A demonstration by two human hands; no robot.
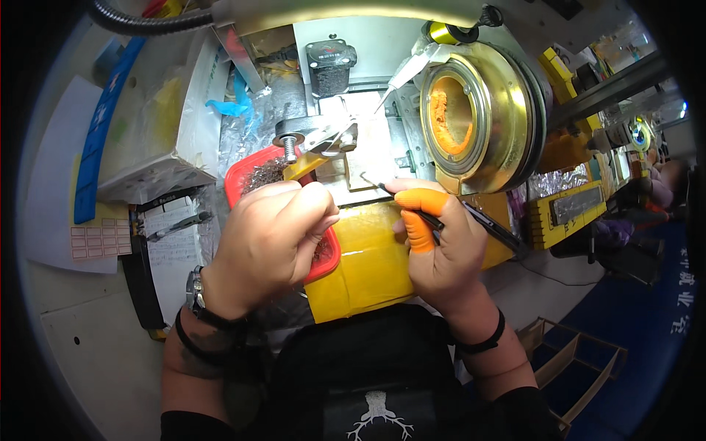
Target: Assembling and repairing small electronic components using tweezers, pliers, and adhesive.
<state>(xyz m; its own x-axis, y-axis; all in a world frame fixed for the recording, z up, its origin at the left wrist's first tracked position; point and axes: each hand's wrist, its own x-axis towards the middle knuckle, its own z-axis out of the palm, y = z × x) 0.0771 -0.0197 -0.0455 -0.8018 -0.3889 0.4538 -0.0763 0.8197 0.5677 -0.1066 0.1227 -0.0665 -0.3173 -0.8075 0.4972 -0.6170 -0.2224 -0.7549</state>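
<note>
My right hand [448, 246], with orange finger cots on the thumb and a finger, grips a slim black tool, seemingly tweezers [425, 215]. Its fine bent tip reaches over a small pale block [359, 170] under the lamp. A second dark, slender tool [491, 226] shows beyond that hand's knuckles; I cannot tell whether it is held. My left hand [266, 234] is closed, thumb against curled fingers, above a red tray [333, 253] of fine metal shavings [266, 174]. Whatever its fingers pinch, if anything, is hidden. A metal clamp fixture [320, 136] stands just beyond both hands.
A large brass-coloured round drum [500, 117] with orange material inside stands at right. Yellow-covered bench surface [364, 257] lies beneath my hands. At left are a white box [158, 110] and a clipboard [170, 239]. A lamp [353, 11] hangs overhead; a wooden frame [577, 367] is lower right.
</note>
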